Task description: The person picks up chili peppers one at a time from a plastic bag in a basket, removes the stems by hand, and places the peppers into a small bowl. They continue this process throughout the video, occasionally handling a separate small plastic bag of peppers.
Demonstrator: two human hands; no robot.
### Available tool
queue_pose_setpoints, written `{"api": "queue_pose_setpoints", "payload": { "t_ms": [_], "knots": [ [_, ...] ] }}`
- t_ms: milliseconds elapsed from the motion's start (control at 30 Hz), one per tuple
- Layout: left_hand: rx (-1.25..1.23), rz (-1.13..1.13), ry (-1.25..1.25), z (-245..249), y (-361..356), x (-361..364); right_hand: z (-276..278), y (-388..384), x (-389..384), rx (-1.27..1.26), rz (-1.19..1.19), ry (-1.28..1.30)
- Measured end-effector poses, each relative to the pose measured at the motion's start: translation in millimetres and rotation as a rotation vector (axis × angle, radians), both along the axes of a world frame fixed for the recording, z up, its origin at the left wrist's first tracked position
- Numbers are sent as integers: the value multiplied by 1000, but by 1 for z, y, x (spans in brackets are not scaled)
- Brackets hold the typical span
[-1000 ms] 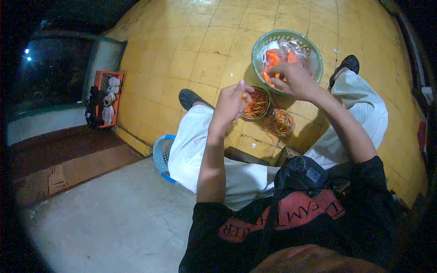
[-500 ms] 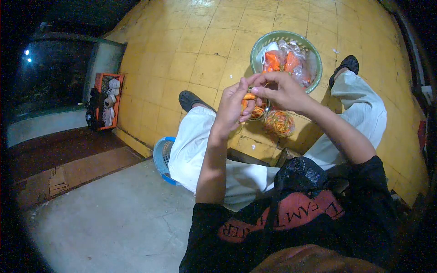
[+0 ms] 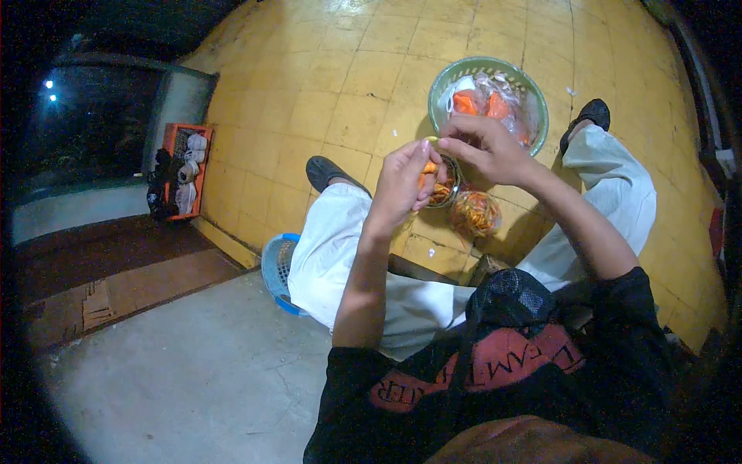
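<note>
Fingerwork on a slim yellow-green piece seems the step in hand, as we pinch it between left hand and right hand near the bowl, orange pieces gripped in the left, the next move likely calling for steadiness.

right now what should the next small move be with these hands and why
Perhaps draw the right hand gently away from the left hand: the fingertips of both appear to meet at a small green piece, while the left also holds orange pieces.
</note>
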State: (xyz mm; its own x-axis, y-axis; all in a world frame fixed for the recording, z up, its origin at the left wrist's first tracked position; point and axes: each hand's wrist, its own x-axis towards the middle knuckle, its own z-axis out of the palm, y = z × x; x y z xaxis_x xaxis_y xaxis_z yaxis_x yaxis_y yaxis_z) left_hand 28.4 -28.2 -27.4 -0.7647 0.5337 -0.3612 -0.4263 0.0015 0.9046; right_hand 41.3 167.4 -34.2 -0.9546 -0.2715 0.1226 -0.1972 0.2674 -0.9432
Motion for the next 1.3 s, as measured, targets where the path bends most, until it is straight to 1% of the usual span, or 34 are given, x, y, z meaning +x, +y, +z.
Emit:
{"api": "queue_pose_setpoints", "payload": {
  "t_ms": [33, 100, 133, 200, 233, 300, 333, 367, 400, 433, 467, 500, 533, 567, 600, 633, 667, 700, 733, 767, 800, 833, 867, 900, 933, 967, 1000, 1033, 1067, 1100, 1167, 1300],
  "knots": [
    [3, 6, 29, -1, 1, 0, -2, -1, -1, 0, 0, 1],
    [7, 11, 56, -3, 2, 0, -5, -2, -2, -274, 53, -164],
    [-4, 8, 82, -3, 2, 0, -6, -2, -3, -274, 53, -165],
    [-16, 6, 106, -4, 1, -1, -8, -1, -4, -266, 64, -280],
    [-20, 8, 118, -5, 0, -1, -12, 0, -4, -266, 63, -281],
    [-23, 11, 132, -9, 0, -1, -18, 1, -6, -245, 94, -170],
    [-122, -13, 252, -13, 1, -1, -16, 2, -5, -245, 94, -170],
    [-222, -36, 372, -17, 2, -1, -13, 4, -4, 49, 55, -74],
    [-222, -36, 372, -20, 2, -1, -10, 5, -4, 343, 15, 24],
    [-290, -15, 431, -22, 2, -1, -15, 5, -5, 342, 15, 23],
    [-359, 4, 490, -25, 1, -2, -25, 8, -7, 524, 5, -23],
    [-361, 1, 490, -24, 0, -1, -28, 10, -9, 704, -7, -70],
    [-505, -37, 474, -22, -2, 0, -29, 15, -11, 703, -9, -72],
    [-648, -73, 455, -21, -4, 0, -30, 21, -13, 836, -60, -87],
    [-648, -71, 454, -26, -7, -3, -29, 25, -14, 969, -112, -101],
    [-691, -48, 455, -35, -10, -6, -30, 28, -15, 969, -109, -101],
    [-733, -25, 455, -42, -14, -7, -31, 30, -15, 1028, -164, -96],
    [-734, -25, 453, -36, -13, -7, -31, 31, -14, 1086, -220, -91],
    [-718, 21, 329, -23, -10, -6, -31, 30, -13, 1086, -220, -92],
    [-701, 65, 205, -17, -8, -5, -30, 27, -12, 1039, -285, 44],
    [-701, 63, 204, -17, -7, -6, -28, 23, -9, 989, -349, 180],
    [-556, 116, 126, -18, -7, -6, -25, 20, -7, 989, -350, 180],
    [-411, 169, 48, -18, -6, -6, -21, 15, -5, 792, -278, 242],
    [-411, 170, 48, -17, -5, -6, -16, 9, -2, 592, -204, 301],
    [-338, 178, 28, -16, -4, -5, -10, 2, 2, 442, -120, 173],
    [-264, 184, 8, -15, -3, -3, -7, -5, 5, 443, -120, 173],
    [-263, 184, 9, -14, -3, -3, -5, -11, 8, 346, -38, 202],
    [-206, 178, -22, -13, -2, -2, -5, -13, 9, 248, 42, 230],
    [-150, 172, -54, -12, -2, -1, -10, -13, 8, 284, 64, 274],
    [-150, 170, -53, -10, -1, -1, -12, -14, 8, 284, 62, 274],
    [-123, 195, -140, -6, 0, 0, -13, -15, 7, 310, 30, 255],
    [-91, 183, -111, -7, -2, 2, -8, -17, 12, 372, 47, 218]
  ]
}}
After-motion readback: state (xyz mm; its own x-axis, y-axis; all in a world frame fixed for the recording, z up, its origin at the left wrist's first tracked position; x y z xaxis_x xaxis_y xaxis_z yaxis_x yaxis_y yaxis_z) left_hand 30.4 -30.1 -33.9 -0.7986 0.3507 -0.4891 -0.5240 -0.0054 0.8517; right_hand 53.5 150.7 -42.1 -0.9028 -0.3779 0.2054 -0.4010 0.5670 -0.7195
